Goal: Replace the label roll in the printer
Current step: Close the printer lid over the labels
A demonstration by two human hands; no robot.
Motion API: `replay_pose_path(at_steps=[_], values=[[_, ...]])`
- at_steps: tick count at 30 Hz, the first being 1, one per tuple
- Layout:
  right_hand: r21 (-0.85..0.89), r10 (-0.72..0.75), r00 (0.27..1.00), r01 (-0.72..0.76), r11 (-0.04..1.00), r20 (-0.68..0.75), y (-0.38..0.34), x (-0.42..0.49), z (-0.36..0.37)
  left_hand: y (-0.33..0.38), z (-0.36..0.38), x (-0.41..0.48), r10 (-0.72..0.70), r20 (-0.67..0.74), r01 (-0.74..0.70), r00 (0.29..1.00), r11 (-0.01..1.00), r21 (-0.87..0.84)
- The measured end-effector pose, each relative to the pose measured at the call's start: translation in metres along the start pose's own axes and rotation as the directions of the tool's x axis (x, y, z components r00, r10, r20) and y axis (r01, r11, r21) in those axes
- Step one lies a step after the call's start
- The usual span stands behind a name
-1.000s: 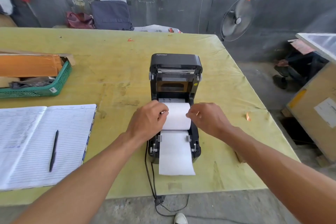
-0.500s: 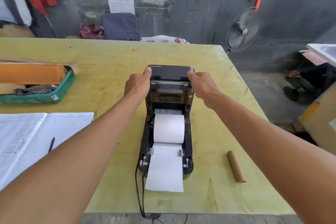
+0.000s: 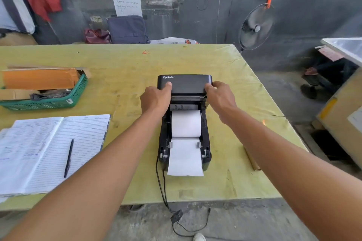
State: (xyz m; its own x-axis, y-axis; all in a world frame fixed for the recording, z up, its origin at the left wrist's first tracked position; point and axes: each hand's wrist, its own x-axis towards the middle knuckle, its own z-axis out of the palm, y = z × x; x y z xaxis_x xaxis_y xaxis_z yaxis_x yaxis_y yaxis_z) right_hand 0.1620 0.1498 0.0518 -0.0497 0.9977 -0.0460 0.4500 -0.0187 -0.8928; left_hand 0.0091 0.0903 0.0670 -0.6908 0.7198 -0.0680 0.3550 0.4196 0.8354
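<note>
Head view: left hand (image 3: 155,98) and right hand (image 3: 220,97) each grip one side of the raised lid (image 3: 186,84) of the printer (image 3: 207,155). Between the wrists, just nearer than both hands, the label roll (image 3: 186,123) lies in the open bay.

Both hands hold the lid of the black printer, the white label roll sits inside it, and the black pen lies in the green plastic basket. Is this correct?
Not quite: the head view shows the black pen lying on the open lined notebook, not in the green plastic basket. The rest holds.
</note>
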Motion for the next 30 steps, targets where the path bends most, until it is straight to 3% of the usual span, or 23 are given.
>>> replay_pose_path(at_steps=[6, 13, 17, 30], values=[[0.011, 0.109, 0.994, -0.109, 0.994, 0.008, 0.036, -0.053, 0.012, -0.041, -0.010, -0.040, -0.102, 0.103, 0.107, 0.989, 0.993, -0.039], [0.111, 0.194, 0.978, -0.202, 0.973, 0.073, 0.065, -0.090, 0.020, -0.076, -0.003, -0.069, -0.170, 0.130, 0.178, 0.977, 0.983, -0.049], [0.031, 0.264, 0.961, -0.268, 0.963, 0.081, 0.084, -0.102, 0.025, -0.103, 0.005, -0.073, -0.236, 0.118, 0.236, 0.965, 0.972, 0.015], [-0.031, 0.277, 0.961, -0.277, 0.960, 0.002, 0.108, -0.108, 0.034, -0.133, 0.010, -0.067, -0.208, 0.146, 0.205, 0.967, 0.978, 0.032]])
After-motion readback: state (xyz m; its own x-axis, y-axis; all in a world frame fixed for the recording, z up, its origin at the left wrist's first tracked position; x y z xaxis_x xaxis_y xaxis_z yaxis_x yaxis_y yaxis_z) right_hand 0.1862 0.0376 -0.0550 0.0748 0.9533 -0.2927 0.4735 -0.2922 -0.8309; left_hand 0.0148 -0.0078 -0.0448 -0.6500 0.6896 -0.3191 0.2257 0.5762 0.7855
